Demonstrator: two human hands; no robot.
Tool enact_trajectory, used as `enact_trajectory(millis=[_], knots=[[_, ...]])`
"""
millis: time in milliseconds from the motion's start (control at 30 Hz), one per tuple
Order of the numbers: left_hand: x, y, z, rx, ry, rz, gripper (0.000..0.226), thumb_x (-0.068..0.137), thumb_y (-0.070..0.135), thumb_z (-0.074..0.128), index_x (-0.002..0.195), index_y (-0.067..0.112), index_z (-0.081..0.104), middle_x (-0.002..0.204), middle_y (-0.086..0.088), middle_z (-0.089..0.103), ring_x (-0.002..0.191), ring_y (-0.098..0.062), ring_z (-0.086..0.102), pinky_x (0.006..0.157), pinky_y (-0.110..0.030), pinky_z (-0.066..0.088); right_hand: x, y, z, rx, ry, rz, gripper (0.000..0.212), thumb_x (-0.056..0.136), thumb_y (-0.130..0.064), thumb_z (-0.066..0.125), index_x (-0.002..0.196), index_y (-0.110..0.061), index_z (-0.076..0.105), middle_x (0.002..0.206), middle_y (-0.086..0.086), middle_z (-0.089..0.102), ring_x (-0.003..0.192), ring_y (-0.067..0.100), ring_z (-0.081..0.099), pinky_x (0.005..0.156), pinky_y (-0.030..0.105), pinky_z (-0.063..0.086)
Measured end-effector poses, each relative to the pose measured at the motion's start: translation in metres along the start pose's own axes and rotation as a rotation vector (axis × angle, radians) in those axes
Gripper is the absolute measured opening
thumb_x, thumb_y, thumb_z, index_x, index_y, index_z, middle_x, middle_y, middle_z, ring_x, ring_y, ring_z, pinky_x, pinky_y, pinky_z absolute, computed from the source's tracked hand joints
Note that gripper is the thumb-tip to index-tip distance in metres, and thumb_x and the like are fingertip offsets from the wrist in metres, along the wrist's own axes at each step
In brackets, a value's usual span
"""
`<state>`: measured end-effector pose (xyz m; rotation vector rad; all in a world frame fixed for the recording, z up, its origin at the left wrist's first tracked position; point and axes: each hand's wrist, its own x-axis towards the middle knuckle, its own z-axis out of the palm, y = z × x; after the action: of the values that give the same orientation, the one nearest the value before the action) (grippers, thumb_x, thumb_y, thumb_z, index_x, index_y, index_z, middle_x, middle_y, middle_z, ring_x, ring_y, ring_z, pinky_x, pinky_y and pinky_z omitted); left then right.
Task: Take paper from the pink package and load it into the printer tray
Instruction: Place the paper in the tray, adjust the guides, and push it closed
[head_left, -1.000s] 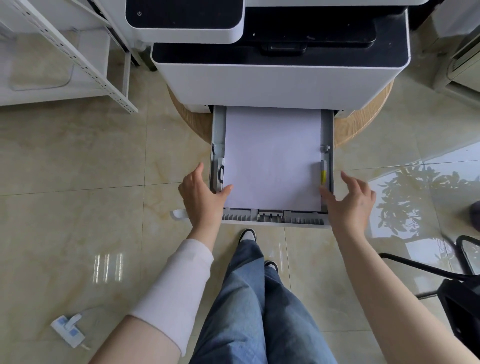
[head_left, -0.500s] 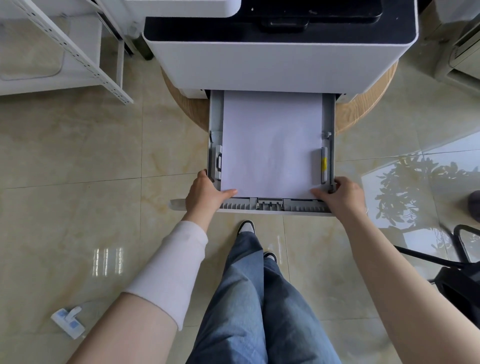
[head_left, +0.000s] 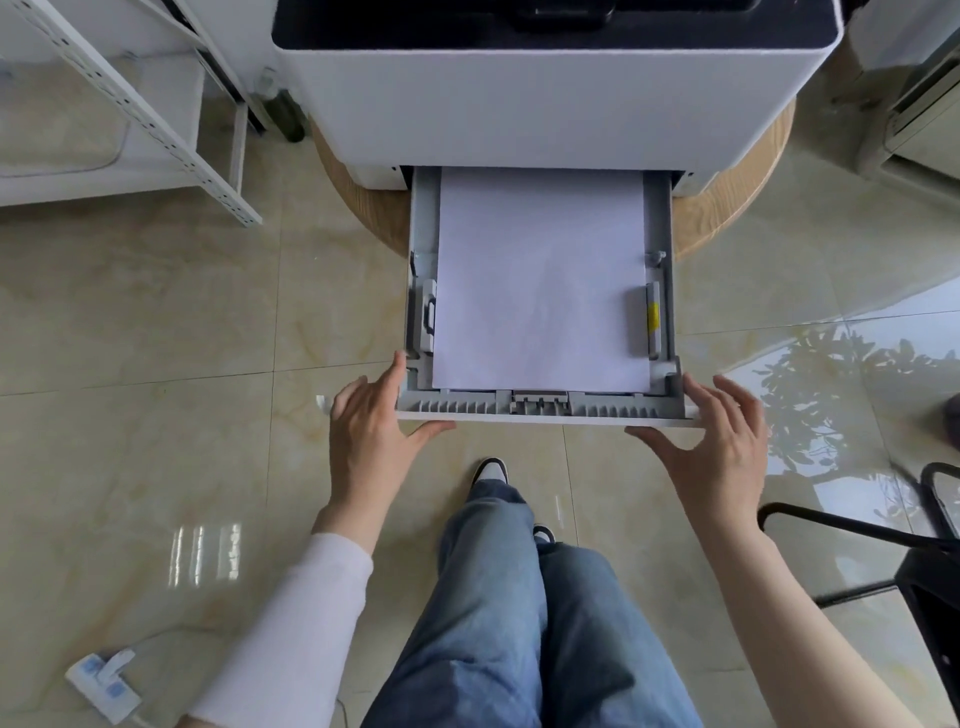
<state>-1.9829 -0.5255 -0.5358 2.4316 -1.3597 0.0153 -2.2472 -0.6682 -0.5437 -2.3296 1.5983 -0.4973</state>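
We've got beige glossy floor tiles (head_left: 156, 312), with a plant reflection (head_left: 831, 395) at right. Round wooden stand (head_left: 727, 208) top centre, white perforated rack (head_left: 156, 119) top left. White power strip (head_left: 104, 686) on the floor bottom left, black chair (head_left: 930, 571) at the right edge. Blue jeans (head_left: 519, 623) and one shoe (head_left: 491, 470) at centre.

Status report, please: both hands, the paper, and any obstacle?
Left hand open at tray front-left corner; right hand open at front-right corner. Paper lies flat in tray, tray pulled out of printer. No obstacle seen.
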Motion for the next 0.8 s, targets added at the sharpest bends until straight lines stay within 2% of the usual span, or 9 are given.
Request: enact_trajectory(millis=[167,233,333,400,467,533,633,700,800], knots=[[0.006,0.001,-0.008,-0.043,0.055,0.008,0.084,0.056,0.054,0.068,0.117,-0.004,0.058,0.074,-0.014,0.069,0.073,-0.032,0.063,0.085,-0.032,0.038,0.006,-0.001,-0.002,0.016,0.076,-0.042,0.075,0.066,-0.063,0.056,0.108,-0.002,0.065,0.089,0.017,0.072,0.101,0.024,0.046,0.083,0.044,0.045],[0.018,0.002,-0.013,-0.058,0.055,0.006,0.089,0.056,0.060,0.064,0.117,-0.005,0.058,0.077,-0.014,0.072,0.074,-0.031,0.064,0.084,-0.031,0.038,0.016,-0.003,-0.003,0.027,0.094,-0.046,0.078,0.072,-0.069,0.048,0.108,-0.003,0.066,0.089,0.015,0.072,0.100,0.024,0.047,0.082,0.045,0.045],[0.043,0.002,-0.013,-0.096,0.037,-0.004,0.098,0.059,0.066,0.061,0.126,-0.004,0.049,0.099,-0.013,0.073,0.090,-0.027,0.068,0.091,-0.031,0.035,0.040,-0.006,-0.001,0.054,0.121,-0.058,0.082,0.075,-0.074,0.039,0.109,-0.004,0.066,0.092,0.015,0.072,0.103,0.027,0.049,0.083,0.044,0.044],[0.060,0.002,-0.006,-0.114,0.041,-0.025,0.103,0.059,0.070,0.057,0.130,-0.003,0.043,0.116,-0.014,0.067,0.107,-0.028,0.062,0.098,-0.035,0.033,0.057,-0.007,0.007,0.087,0.167,-0.077,0.080,0.075,-0.071,0.044,0.110,-0.002,0.064,0.100,0.017,0.070,0.108,0.033,0.051,0.088,0.045,0.044],[0.076,0.001,0.001,-0.131,0.092,-0.054,0.106,0.058,0.073,0.054,0.134,0.000,0.039,0.135,-0.017,0.052,0.128,-0.031,0.044,0.108,-0.041,0.029,0.073,-0.008,0.015,0.140,0.222,-0.049,0.083,0.069,-0.065,0.057,0.121,0.000,0.054,0.120,0.021,0.059,0.121,0.036,0.043,0.100,0.044,0.038],[0.093,-0.003,0.008,-0.111,0.163,-0.059,0.111,0.058,0.077,0.054,0.136,0.000,0.035,0.145,-0.022,0.037,0.140,-0.033,0.022,0.114,-0.042,0.018,0.087,-0.013,0.021,0.240,0.248,0.042,0.104,0.060,-0.062,0.063,0.136,0.001,0.033,0.139,0.023,0.041,0.133,0.034,0.029,0.111,0.039,0.026],[0.120,-0.006,0.016,-0.094,0.226,-0.073,0.115,0.059,0.081,0.049,0.137,-0.001,0.031,0.149,-0.029,0.021,0.142,-0.039,0.007,0.117,-0.044,0.007,0.111,-0.020,0.028,0.424,0.285,0.131,0.123,0.054,-0.063,0.065,0.144,-0.001,0.008,0.151,0.022,0.018,0.141,0.030,0.016,0.116,0.043,0.020],[0.139,-0.004,0.019,-0.109,0.230,-0.102,0.119,0.056,0.080,0.054,0.140,-0.001,0.027,0.150,-0.032,0.013,0.141,-0.042,0.003,0.117,-0.048,0.006,0.131,-0.021,0.034,0.532,0.289,0.154,0.132,0.053,-0.058,0.074,0.145,-0.007,-0.005,0.155,0.019,0.008,0.144,0.026,0.011,0.117,0.048,0.019],[0.168,0.001,0.022,-0.153,0.217,-0.152,0.124,0.051,0.076,0.056,0.142,0.000,0.021,0.151,-0.033,0.005,0.141,-0.043,-0.002,0.116,-0.054,0.006,0.160,-0.025,0.037,0.658,0.245,0.231,0.140,0.049,-0.045,0.084,0.145,-0.023,-0.016,0.157,0.012,0.003,0.145,0.018,0.009,0.115,0.051,0.023]])
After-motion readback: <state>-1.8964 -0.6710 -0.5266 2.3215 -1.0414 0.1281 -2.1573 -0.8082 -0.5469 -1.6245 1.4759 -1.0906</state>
